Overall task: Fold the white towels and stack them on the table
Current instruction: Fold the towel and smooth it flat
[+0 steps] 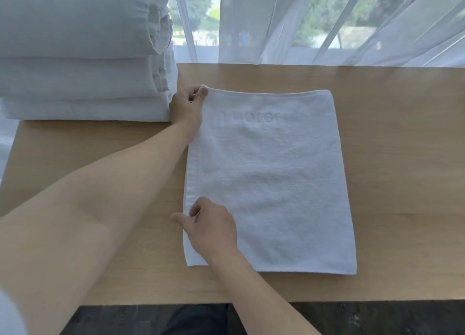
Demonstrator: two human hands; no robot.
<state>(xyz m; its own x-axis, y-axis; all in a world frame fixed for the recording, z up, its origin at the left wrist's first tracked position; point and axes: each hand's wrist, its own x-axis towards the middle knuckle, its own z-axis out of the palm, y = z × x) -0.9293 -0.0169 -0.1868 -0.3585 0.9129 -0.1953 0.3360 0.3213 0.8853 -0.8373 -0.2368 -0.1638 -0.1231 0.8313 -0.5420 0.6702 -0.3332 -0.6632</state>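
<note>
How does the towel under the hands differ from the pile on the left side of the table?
The towel is a single piece lying flat and thin on the table; the pile is several thick folded layers stacked high. The left hand pinches the towel's far left corner and the right hand holds its near left edge; no hand holds the pile. The towel shows faint embossed lettering; the pile shows none. Both are white.
</note>
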